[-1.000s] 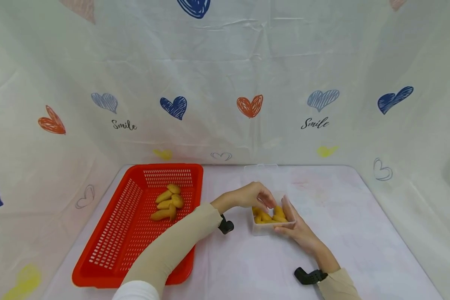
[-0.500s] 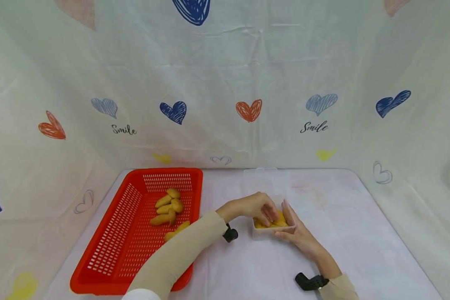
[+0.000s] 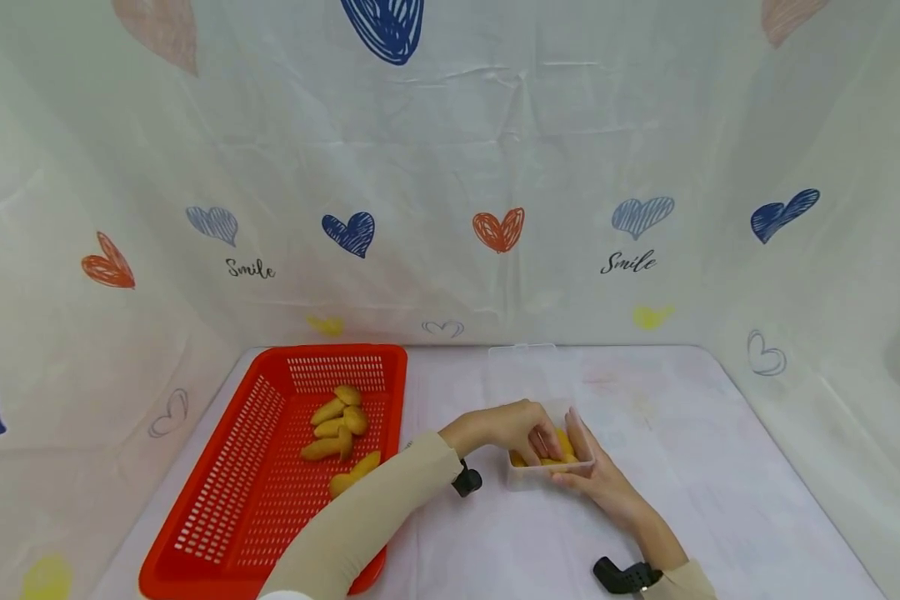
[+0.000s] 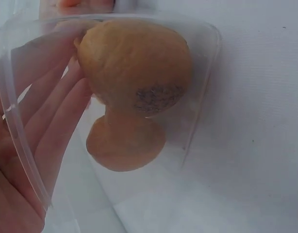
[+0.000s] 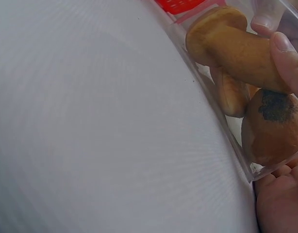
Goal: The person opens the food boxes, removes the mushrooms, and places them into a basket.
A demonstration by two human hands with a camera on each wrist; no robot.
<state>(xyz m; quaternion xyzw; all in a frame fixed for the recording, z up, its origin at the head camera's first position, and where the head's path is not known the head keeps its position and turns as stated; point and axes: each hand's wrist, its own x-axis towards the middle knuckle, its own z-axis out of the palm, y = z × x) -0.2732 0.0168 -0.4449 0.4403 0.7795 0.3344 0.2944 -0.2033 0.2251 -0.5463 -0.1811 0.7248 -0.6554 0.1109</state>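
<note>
- Currently, the step in hand is judged to be packing: a mushroom (image 5: 246,53) is being settled among others inside the clear box (image 3: 528,478), which sits on the desk (image 3: 682,450).
- Left hand (image 3: 521,427): reaches over the near wall, fingers curled down into the box. Its grip appears clamped on the mushroom; the right wrist view shows a thumb against the stem. Firmness of the pinch cannot be told.
- Right hand (image 3: 598,479): grip wrapped round the box's right side, thumb at the front, bracing it.
- Supply: several mushrooms (image 3: 330,450) lie in the red basket (image 3: 270,517), left of the box; the sleeve (image 3: 378,508) partly covers one.
- Lid (image 3: 521,375): off the box opening, behind it.
- Next move, as judged: ease the mushroom flat below the rim, release, and lift clear without dragging its neighbours, the right hand holding the box steady.
</note>
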